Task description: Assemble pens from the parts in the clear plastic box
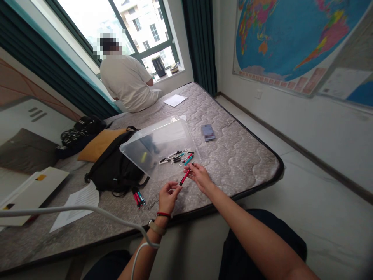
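Observation:
My right hand (199,177) pinches the upper end of a red pen (184,177) above the grey quilted mattress (239,155). My left hand (168,196), fingers curled, meets the pen's lower dark tip; whether it grips the tip or a cap I cannot tell. Just beyond lies a loose pile of pens (177,156), black, teal and red, beside a clear plastic lid (157,146). A small bundle of red and teal pens (138,197) lies left of my left hand.
A black backpack (115,167) and an orange cushion (97,144) sit left of the lid. Papers (76,204) and a white board (32,192) lie at the left. Another person (126,83) sits at the mattress's far edge by the window. A dark blurred object (208,132) lies mid-mattress. Bare floor is at the right.

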Available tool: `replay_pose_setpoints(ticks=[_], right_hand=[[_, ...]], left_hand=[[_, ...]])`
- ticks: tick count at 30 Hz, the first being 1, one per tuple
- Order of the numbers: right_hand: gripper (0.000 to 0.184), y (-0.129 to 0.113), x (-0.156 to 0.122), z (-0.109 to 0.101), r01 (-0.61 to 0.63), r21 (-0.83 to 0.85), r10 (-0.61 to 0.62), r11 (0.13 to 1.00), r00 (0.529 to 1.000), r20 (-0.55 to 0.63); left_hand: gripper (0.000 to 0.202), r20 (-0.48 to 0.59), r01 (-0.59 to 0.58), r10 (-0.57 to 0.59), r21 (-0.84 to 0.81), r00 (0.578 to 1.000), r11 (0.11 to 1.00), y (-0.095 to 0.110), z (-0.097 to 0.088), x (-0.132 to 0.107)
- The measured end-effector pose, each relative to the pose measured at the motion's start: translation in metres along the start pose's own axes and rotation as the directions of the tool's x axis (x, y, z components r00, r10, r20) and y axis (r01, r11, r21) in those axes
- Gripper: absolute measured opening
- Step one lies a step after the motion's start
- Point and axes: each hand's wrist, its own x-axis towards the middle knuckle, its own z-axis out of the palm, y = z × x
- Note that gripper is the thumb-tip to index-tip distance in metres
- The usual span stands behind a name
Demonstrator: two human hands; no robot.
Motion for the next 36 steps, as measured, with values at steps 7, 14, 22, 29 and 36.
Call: replay_pose_setpoints(ticks=[7,14,22,29,36], right_hand=[[0.028,0.002,-0.001,0.001,-0.016,-0.037,0.016,0.999,1.0,0.001],[0.037,0.011,-0.007,0.009,-0.037,-0.186,0.053,0.982,0.995,0.085],[0.033,0.014,-0.009,0.011,-0.058,-0.272,0.103,0.961,0.983,0.154],[0.017,0.017,0.0,0.002,-0.086,-0.412,0.102,0.907,0.995,0.016],[0.009,0.022,0.007,-0.009,-0.108,-0.497,0.155,0.861,0.986,0.055]], left_hand=[[0.046,0.037,0.042,-0.042,-0.002,0.998,0.999,-0.001,-0.004,-0.003],[0.047,0.212,0.103,-0.11,0.045,0.971,0.994,0.002,-0.005,-0.006],[0.045,0.294,0.225,-0.214,-0.006,0.932,0.974,-0.001,-0.008,-0.005],[0.047,0.213,0.255,-0.254,0.023,0.944,0.967,-0.009,-0.043,-0.015],[0.051,-0.129,0.444,-0.431,0.092,0.893,0.891,-0.033,-0.156,-0.022]])
